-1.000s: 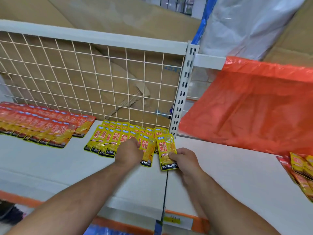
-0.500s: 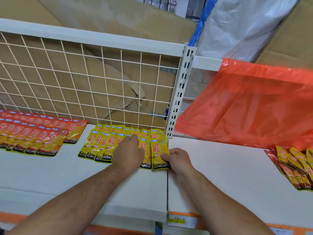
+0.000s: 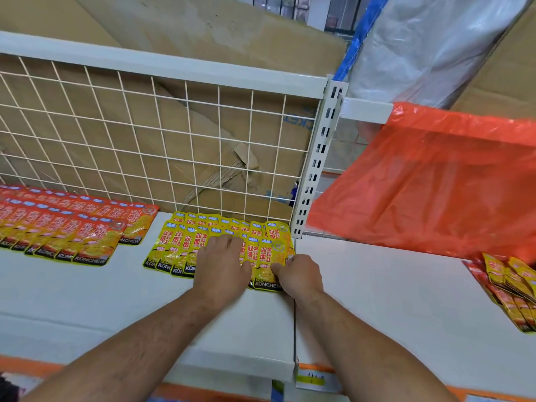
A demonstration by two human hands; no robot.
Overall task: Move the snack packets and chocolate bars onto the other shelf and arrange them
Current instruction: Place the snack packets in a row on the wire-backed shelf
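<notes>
Left hand flat on yellow packets, right hand on end packet.

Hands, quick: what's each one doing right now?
Left hand: open, pressing flat on the yellow packets.
Right hand: pinching the end packet.

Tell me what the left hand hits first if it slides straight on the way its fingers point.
The left hand lies flat on the yellow packets, fingers pointing to the shelf back. Sliding on, it would cross the rear packets and, most likely, meet the wire mesh panel first.
</notes>
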